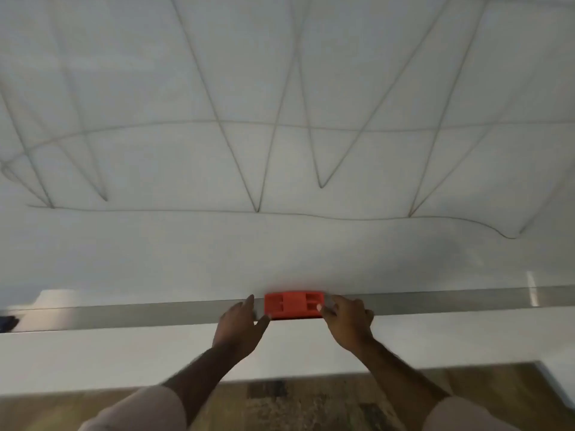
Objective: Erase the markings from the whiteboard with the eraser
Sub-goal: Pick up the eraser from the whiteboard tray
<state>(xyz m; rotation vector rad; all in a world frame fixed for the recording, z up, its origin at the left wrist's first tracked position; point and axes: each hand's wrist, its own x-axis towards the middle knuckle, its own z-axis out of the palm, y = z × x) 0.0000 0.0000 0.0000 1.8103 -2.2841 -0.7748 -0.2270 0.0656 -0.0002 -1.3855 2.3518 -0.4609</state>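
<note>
Currently eraser seen lying on tray below marked whiteboard. Left hand half-open at its left end; right hand fingertips touching right end, nothing gripped. Judged light, rigid plastic; best pinched across long sides.

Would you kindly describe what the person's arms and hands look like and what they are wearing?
Both the left hand and the right hand are bare: no gloves, rings or watch show, though the picture is somewhat blurred. The forearms are uncovered too. Light, off-white fabric sleeves end partway up each forearm, near the bottom edge of the view. No markings show on the cloth.
</note>
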